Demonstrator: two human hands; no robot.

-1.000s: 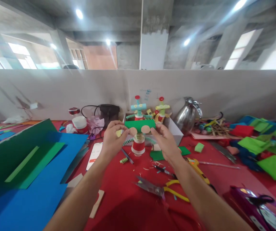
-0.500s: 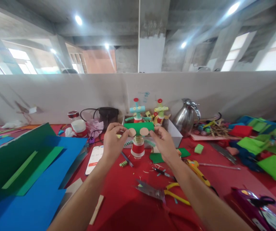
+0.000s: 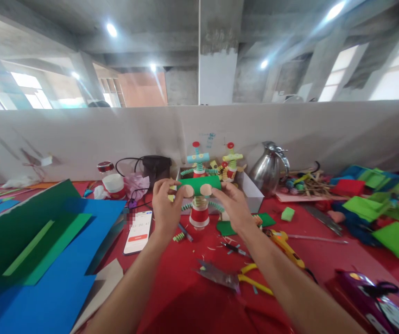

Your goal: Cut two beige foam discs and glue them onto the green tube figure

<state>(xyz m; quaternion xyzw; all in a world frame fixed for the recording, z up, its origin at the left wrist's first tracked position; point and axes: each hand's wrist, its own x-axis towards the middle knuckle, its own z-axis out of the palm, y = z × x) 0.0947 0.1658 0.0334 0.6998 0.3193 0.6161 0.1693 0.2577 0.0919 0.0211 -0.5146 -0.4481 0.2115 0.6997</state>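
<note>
My left hand (image 3: pixel 167 204) and my right hand (image 3: pixel 236 204) hold a green paper roll (image 3: pixel 204 182) level between them, one at each end. Two beige paper discs (image 3: pixel 205 189) sit side by side on its front, and the fingertips of both hands are close against them. Right under the roll stands a red-and-white paper cup (image 3: pixel 199 214) turned upside down, with a pale folded-paper spring on top and green spring arms (image 3: pixel 216 206) at its sides. Whether the roll touches that spring is hidden.
Two similar figures, one with a blue roll (image 3: pixel 198 157), stand behind by a white box (image 3: pixel 251 190). Scissors (image 3: pixel 223 277), a yellow glue gun (image 3: pixel 288 248) and a phone (image 3: pixel 138 233) lie nearby. A steel jug (image 3: pixel 267 171) stands back right; coloured sheets (image 3: pixel 56 278) cover the left.
My left hand and forearm have shifted slightly right, uncovering more of the phone and covering a wooden stick. The green roll stays between both hands, barely moved to the left.
</note>
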